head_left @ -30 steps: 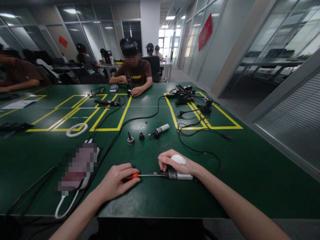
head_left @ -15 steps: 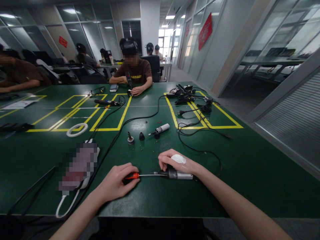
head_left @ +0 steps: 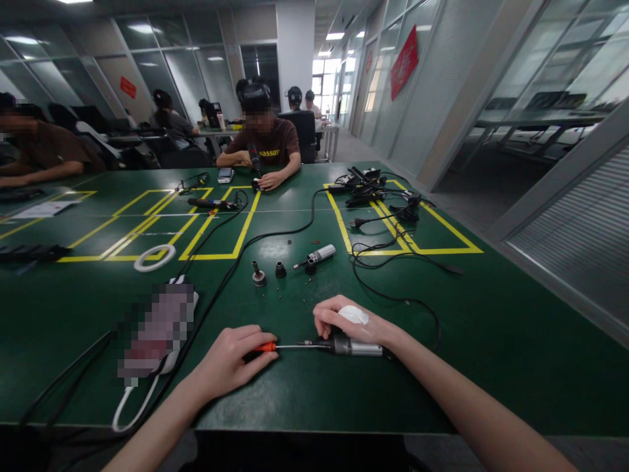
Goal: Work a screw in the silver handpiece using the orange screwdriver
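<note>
My left hand (head_left: 233, 357) is closed round the orange handle of a screwdriver (head_left: 295, 346), lying low over the green table. The screwdriver's thin shaft points right and its tip meets the black front end of a silver-and-black cylindrical motor unit (head_left: 351, 346). Curled fingers of my right hand (head_left: 344, 314) rest just behind that unit, with the wrist near its silver end. A white patch sticks to the back of this hand; whatever its fingers hold is hidden. Farther out lie a second silver cylindrical part (head_left: 322, 253), a black cone (head_left: 280, 269) and a metal part with a stem (head_left: 258, 275).
Several tiny screws (head_left: 279, 293) are scattered beyond my hands. A white power strip (head_left: 171, 357) with cables stands left, near a roll of white tape (head_left: 154, 257). Black cables and plugs (head_left: 363, 183) are heaped at the back right. Across the table a co-worker (head_left: 265, 141) handles a tool.
The whole view has shifted slightly. Both hands, the screwdriver and the motor unit keep their places relative to each other.
</note>
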`<state>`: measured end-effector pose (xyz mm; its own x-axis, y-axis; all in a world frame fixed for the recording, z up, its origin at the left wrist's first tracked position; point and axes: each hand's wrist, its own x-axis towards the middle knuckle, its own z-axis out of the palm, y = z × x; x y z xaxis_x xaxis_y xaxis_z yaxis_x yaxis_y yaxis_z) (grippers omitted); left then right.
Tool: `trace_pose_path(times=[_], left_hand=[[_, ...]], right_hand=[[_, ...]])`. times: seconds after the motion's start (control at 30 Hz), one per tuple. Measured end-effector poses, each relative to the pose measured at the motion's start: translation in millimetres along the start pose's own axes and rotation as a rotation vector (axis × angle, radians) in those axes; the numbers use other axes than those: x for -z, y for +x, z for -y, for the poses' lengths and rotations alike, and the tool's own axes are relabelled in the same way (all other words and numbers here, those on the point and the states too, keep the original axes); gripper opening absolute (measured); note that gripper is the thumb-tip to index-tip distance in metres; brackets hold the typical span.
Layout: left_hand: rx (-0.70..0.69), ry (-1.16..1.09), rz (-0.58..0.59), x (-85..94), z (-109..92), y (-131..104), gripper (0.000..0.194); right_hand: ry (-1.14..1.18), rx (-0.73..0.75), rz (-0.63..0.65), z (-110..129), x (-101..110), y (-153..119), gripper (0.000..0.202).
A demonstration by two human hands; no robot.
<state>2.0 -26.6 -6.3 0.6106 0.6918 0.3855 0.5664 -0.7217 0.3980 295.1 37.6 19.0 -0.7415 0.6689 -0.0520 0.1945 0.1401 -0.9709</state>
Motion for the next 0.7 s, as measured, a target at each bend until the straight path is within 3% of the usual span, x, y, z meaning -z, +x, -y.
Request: trace_pose_path(times=[0.3, 0.6, 0.7], left_hand=[[-0.011, 0.067, 0.062, 0.8, 1.5, -0.7, 0.031], [0.051, 0.037, 0.033, 2.2, -6.4, -1.2, 0.004], [0.056, 0.012, 0.034, 3.4, -5.5, -2.1, 0.007]], right_hand=[[-0.004, -0.018, -0.006, -1.0, -0.6, -0.2, 0.07], [-0.004, -0.014, -0.001, -0.2, -0.3, 0.1, 0.069], [0.001, -0.017, -0.015, -1.3, -0.2, -0.2, 0.069]])
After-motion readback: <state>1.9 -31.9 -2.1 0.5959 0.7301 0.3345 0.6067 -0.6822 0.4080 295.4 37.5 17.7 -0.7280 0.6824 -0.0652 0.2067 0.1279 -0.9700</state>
